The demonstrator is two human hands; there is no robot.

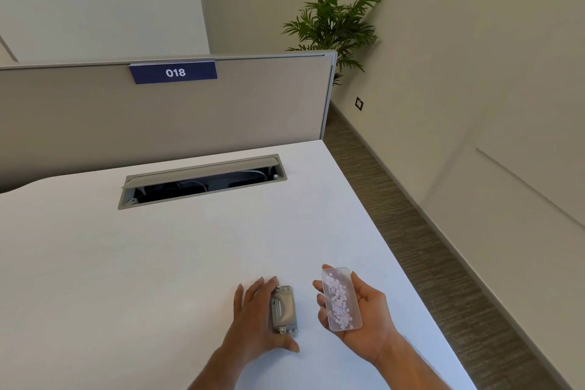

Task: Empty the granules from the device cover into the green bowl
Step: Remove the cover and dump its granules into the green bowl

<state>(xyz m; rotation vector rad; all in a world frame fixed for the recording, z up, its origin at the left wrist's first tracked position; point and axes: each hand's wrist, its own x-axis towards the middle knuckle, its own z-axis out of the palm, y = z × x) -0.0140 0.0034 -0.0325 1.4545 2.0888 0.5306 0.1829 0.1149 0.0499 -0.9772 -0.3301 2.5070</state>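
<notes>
Clear device cover (341, 298) lies flat, open side up, in the right hand (364, 313), held just above the counter (126, 263) near its right edge; pale pink-white granules (338, 298) are spread loose across its inside. The right fingers (321, 290) curl up round the cover's left long edge, with the palm under it, so the hand holds the cover cupped rather than pinched. The left hand (253, 313) rests on the counter just beside it, fingers wrapped round a small grey device (283, 309) with the thumb under its near end, gripping it. Green bowl is not in view, so the target must be found first. Judgement: the pour is not yet begun. To do it well, the person should keep the cover level in transit since its rim looks shallow, bring one short end right over the bowl, then tip slowly along the long axis so granules funnel off that end instead of fanning over the sides. A light tap should clear stragglers. Further out: an open cable tray (202, 180), a partition with a tag reading 018 (173, 72), a potted plant (335, 19).
</notes>
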